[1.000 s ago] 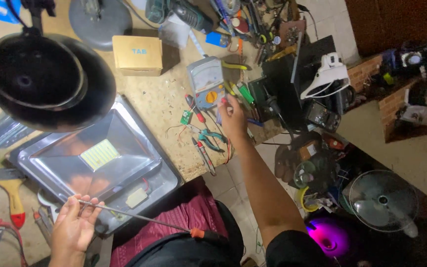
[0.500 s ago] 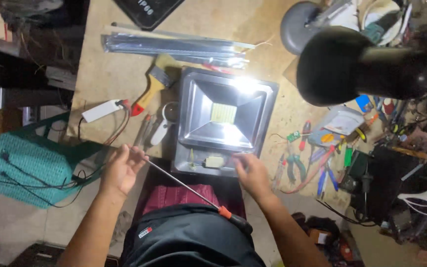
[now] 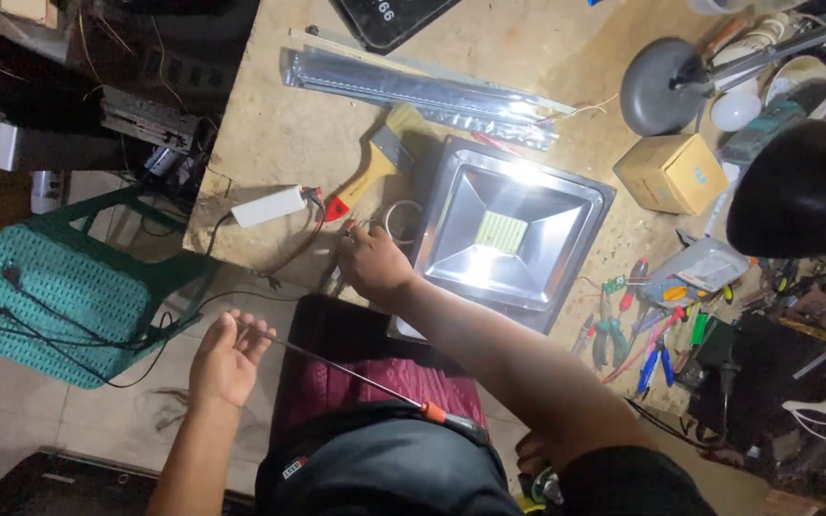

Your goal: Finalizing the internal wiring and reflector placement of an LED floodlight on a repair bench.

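Both hands are at the near edge of the workbench. Left hand [image 3: 227,358] hovers off the bench at about seven o'clock, fingers loosely spread and palm open, with the tip of a long thin metal rod with an orange collar [image 3: 360,380] resting against the fingertips; the rod runs from there toward five o'clock, down across the lap. Right hand [image 3: 372,265] reaches across the body and lies on the sandy tabletop [image 3: 270,124] just at nine o'clock of the square silver floodlight housing with its yellow LED panel [image 3: 509,229]; its fingers curl down among thin wires, and whether they pinch anything cannot be told. A white rectangular adapter box [image 3: 268,206] lies at ten o'clock of that hand, and a yellow-handled paintbrush with a red tip [image 3: 372,172] at twelve o'clock. Red and blue pliers [image 3: 635,330] sit at three o'clock of the floodlight. A green woven plastic stool [image 3: 64,291] stands on the floor at nine o'clock.
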